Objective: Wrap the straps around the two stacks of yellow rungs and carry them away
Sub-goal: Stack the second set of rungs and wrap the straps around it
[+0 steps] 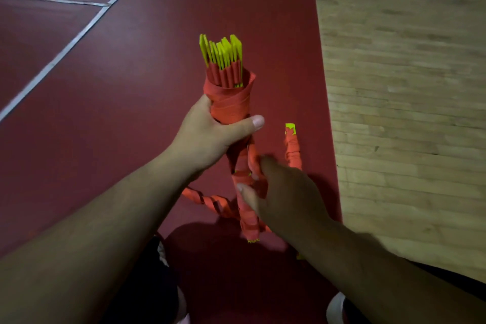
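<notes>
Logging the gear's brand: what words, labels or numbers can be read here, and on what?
None: no text shows on the rungs, straps, red floor or wood floor. The floor's white lines are plain markings.

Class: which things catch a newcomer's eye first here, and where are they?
Centre frame, the left hand grips yellow rungs wound in orange strap. Below it, the right hand grips the strap lower down. A second wrapped stack shows right of them, over the red floor beside wooden boards.
</notes>
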Action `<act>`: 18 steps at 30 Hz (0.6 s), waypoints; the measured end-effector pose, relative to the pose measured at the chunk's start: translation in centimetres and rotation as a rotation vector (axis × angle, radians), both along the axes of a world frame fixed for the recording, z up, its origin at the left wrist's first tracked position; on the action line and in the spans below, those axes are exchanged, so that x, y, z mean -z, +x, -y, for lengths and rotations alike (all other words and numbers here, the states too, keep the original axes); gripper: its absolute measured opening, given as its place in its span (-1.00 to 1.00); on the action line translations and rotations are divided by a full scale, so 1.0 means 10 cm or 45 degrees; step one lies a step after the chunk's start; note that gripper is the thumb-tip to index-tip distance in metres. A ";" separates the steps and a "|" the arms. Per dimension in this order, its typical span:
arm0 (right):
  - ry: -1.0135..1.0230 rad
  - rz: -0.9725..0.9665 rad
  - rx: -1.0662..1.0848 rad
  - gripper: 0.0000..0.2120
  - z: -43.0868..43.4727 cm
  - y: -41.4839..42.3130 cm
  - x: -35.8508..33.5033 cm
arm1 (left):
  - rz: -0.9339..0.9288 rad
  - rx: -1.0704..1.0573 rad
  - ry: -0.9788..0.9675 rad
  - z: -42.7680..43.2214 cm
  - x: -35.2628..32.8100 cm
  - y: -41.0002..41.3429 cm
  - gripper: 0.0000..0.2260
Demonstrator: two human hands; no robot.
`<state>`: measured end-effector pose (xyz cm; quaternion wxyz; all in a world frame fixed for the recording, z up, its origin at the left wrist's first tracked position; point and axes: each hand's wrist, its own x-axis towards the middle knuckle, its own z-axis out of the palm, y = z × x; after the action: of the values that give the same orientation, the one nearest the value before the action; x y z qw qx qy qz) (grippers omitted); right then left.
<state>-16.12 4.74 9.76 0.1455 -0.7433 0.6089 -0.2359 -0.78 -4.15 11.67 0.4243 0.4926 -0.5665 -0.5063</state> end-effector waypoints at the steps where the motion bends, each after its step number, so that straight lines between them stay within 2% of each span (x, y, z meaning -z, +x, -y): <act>1: -0.047 -0.009 -0.023 -0.79 -0.01 0.01 0.00 | 0.041 -0.041 -0.042 0.00 0.01 0.01 -0.55; 4: -0.061 0.071 -0.111 -0.81 0.03 0.02 -0.04 | -0.015 -0.126 -0.066 0.00 0.01 0.06 -0.69; 9: 0.003 0.060 -0.075 -0.78 0.07 -0.03 -0.03 | -0.149 -0.216 -0.088 -0.01 -0.05 0.01 -0.71; 12: 0.038 -0.031 -0.006 -0.52 0.04 0.03 -0.01 | -0.225 -0.300 -0.026 -0.05 -0.05 -0.05 -0.64; 14: 0.163 0.023 0.093 -0.33 0.03 0.06 -0.01 | -0.304 -0.262 0.047 -0.08 -0.05 -0.10 -0.53; 15: 0.225 0.051 0.132 -0.30 0.04 0.06 0.01 | -0.350 -0.212 0.081 -0.10 -0.05 -0.14 -0.52; 18: 0.261 -0.018 0.150 -0.51 0.09 0.03 0.09 | -0.468 -0.126 0.148 -0.15 -0.10 -0.23 -0.54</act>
<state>-15.77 3.80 8.89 0.2024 -0.6890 0.6735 -0.1753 -3.08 -2.62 12.67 0.5158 0.4428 -0.4242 -0.5983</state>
